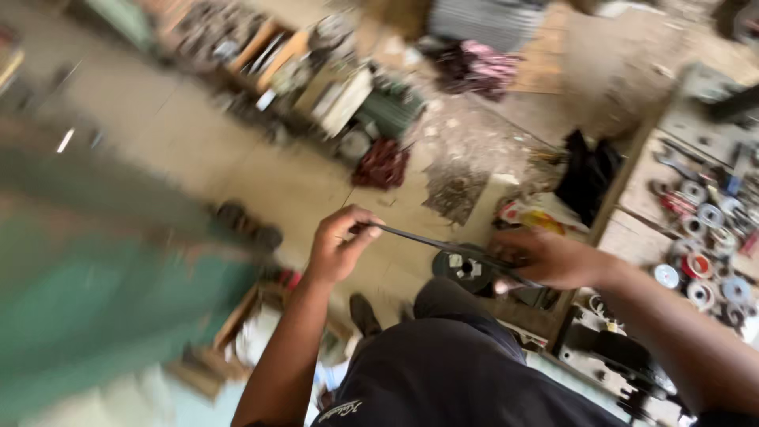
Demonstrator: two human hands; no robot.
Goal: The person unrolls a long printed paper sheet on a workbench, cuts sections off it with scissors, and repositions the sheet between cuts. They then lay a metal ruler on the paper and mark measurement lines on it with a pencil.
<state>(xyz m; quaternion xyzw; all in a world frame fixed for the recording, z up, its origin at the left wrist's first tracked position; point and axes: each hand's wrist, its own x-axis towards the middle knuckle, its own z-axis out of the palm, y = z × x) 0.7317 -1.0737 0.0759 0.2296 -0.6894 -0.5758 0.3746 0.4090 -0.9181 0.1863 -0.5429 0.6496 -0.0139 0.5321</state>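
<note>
A thin dark strip, like a flat metal bar or belt (431, 241), stretches between both my hands above the workshop floor. My left hand (338, 243) pinches its left end with curled fingers. My right hand (549, 258) grips its right end. Below the strip a dark round pulley or wheel (462, 267) lies on the floor. My dark trousers (451, 372) and one dark shoe (364, 314) show beneath. The picture is blurred by motion.
A green machine body (103, 277) fills the left. A workbench (632, 229) at the right carries several round metal discs (704, 253). Metal parts, a red rag (383, 164) and scrap lie on the concrete floor ahead.
</note>
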